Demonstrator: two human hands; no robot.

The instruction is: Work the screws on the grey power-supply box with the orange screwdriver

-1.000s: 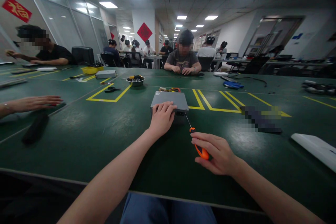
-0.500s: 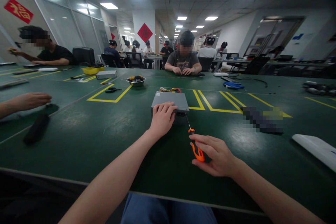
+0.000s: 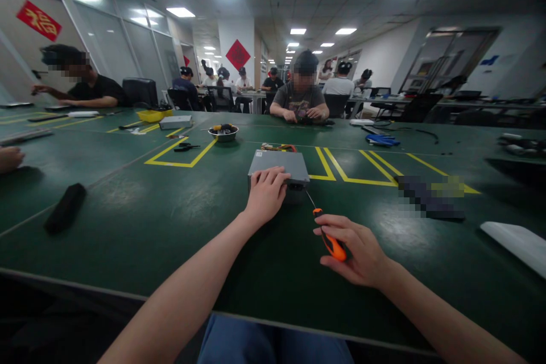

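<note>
A grey metal computer power supply unit rests on the green table, its socket side facing me and a bundle of coloured wires behind it. My left hand lies over its top and near edge, holding it, with the fingers close together. In my right hand is a screwdriver with an orange and black handle, gripped between thumb and fingers. Its thin shaft slants up to the lower right corner of the unit's near face. Whether the tip sits in a screw is too small to tell.
Yellow tape lines mark the green table. Beyond stand a metal bowl with tools, black pliers and blue gloves. A black object lies left, a white one right. A person sits opposite; another's hand shows left.
The screwdriver's handle has turned and swung slightly right with my right hand. My left hand stays on the power supply unit. The other person's hand at left has drawn back toward the edge.
</note>
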